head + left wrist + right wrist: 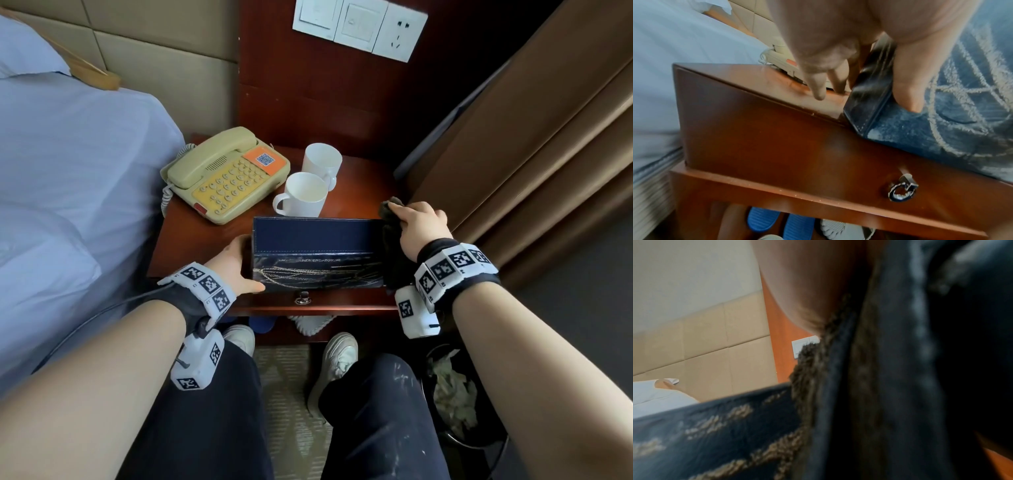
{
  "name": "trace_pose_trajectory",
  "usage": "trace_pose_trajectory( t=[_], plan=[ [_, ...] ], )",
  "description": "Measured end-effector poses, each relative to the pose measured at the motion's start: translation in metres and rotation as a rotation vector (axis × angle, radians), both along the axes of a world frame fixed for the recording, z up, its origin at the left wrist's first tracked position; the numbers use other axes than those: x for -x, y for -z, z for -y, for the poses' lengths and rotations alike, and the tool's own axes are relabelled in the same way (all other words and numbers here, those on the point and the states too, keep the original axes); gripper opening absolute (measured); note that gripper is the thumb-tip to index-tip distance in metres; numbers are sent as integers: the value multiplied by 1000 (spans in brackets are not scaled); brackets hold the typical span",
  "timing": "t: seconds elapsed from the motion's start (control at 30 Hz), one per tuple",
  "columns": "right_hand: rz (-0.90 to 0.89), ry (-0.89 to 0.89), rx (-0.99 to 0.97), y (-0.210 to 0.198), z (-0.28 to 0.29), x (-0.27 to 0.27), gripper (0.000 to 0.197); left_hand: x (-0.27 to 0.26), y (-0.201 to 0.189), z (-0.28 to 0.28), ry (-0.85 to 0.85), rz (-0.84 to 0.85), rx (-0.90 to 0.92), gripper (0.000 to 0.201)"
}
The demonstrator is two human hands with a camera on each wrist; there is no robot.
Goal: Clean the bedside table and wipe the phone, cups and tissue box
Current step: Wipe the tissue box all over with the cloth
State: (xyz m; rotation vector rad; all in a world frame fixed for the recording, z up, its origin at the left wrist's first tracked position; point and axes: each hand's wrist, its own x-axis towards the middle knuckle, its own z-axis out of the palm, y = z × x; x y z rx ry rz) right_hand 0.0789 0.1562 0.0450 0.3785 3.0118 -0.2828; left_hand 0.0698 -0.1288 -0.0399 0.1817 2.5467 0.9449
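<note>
A dark blue tissue box [315, 253] with a pale line pattern lies on its side at the front of the red-brown bedside table [191, 236]. My left hand [244, 265] grips its left end, with the thumb [908, 91] on the patterned face [962, 113]. My right hand [421, 222] holds a dark cloth [394, 253] pressed against the box's right end; the right wrist view shows the cloth [890, 386] against the box [715, 434]. A beige phone [226, 174] sits at the back left. Two white cups [322, 161] [303, 195] stand behind the box.
The bed [68, 171] lies close on the left and a brown curtain [531, 137] hangs on the right. A waste bin [455, 401] stands by my right leg. The drawer handle [303, 298] sits under the box, with blue slippers [764, 219] below.
</note>
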Motion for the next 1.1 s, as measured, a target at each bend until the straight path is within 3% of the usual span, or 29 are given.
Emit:
trace_pose_trajectory(
  t=[0.2,0.4,0.6,0.7,0.87,0.97,1.03,1.1],
  plan=[
    [-11,-20,21,-7,-11,0,49,2,-11,-4,13,-112,-22,88],
    [-129,-25,42,-14,-35,-6,47,8,-73,-24,19,-184,-187,95],
    [-265,-35,116,-32,-58,-15,46,8,-145,-66,108,-372,-31,82],
    [-376,-67,207,-48,-67,-17,46,10,-164,-89,155,-425,68,48],
    [-483,-178,250,-81,-75,-11,48,7,-176,-124,223,-443,171,53],
    [-450,-275,156,-93,-66,-5,49,4,-175,-130,207,-442,180,51],
    [-316,-357,63,-94,-57,0,51,1,-176,-131,204,-462,197,61],
    [-189,-408,-18,-89,-49,-1,57,1,-178,-132,216,-470,201,60]
  ],
)
